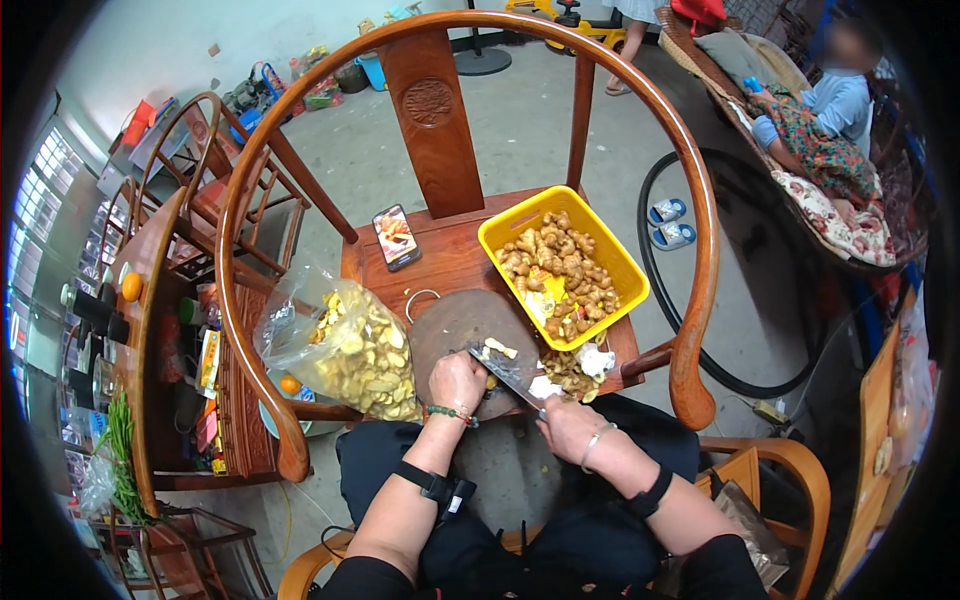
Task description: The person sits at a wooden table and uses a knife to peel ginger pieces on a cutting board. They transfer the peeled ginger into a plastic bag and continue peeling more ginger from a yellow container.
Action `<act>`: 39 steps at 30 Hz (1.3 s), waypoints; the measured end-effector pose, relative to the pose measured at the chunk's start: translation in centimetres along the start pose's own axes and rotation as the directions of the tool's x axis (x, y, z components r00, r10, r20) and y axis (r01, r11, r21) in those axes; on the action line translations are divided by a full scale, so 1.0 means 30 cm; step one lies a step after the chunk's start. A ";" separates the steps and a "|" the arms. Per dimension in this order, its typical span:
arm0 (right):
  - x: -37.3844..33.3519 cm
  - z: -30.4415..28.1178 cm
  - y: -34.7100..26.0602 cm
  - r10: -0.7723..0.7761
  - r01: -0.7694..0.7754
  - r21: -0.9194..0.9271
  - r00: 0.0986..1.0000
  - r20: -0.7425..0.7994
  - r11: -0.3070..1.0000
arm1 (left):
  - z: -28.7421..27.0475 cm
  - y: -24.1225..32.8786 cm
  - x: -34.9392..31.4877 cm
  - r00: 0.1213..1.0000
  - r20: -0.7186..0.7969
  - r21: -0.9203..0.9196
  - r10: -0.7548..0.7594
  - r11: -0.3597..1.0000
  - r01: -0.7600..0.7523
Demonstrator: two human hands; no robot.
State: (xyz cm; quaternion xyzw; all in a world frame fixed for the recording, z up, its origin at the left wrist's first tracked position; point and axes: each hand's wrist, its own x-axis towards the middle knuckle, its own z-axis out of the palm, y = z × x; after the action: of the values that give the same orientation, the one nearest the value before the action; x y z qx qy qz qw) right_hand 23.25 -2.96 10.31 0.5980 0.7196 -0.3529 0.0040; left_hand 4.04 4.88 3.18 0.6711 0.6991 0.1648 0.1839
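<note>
On the wooden chair seat in front of me lies a round dark chopping board [455, 325] with a metal ring. My right hand [575, 430] grips a kitchen knife [515, 382], its blade slanting up and left over the board. Close against the blade, my left hand [457, 383] is curled on a small piece of ginger [491, 381], mostly hidden by the fingers. Pale ginger bits [499, 348] rest beyond the blade. A clear plastic bag [370, 350] full of ginger slices stands left of the board. To the right, a yellow basket [628, 275] holds whole ginger roots [562, 255].
A phone [396, 238] lies at the seat's back left. Peelings and crumpled white tissue [594, 360] sit below the basket. The chair's curved rail [690, 180] encircles the work area. Blue slippers [672, 236] and a black hose [650, 200] are on the floor; a person [835, 110] sits at far right.
</note>
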 end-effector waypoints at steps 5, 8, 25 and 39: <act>0.089 0.023 -0.027 -0.018 0.018 -0.025 1.000 -0.004 1.000 | 0.002 -0.006 0.012 1.000 -0.012 0.044 0.013 0.999 -0.013; 0.077 0.016 -0.032 -0.044 0.043 -0.033 0.999 -0.025 0.999 | -0.003 -0.015 0.019 1.000 0.013 0.040 0.010 0.999 -0.011; -0.179 -0.101 0.081 0.123 -0.114 0.090 0.987 -0.101 0.989 | -0.014 0.064 0.188 0.818 0.174 0.185 0.548 0.798 -0.573; -0.022 -0.034 0.090 -0.020 0.036 0.177 0.996 -0.087 0.983 | -0.007 -0.059 0.166 0.998 0.057 -0.185 -0.009 0.983 0.020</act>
State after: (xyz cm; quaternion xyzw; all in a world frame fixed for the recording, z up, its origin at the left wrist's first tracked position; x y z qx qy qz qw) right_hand 26.20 -2.92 10.00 0.6002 0.6929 -0.3903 -0.0852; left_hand 2.23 9.78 2.33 0.6503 0.6800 0.2089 0.2665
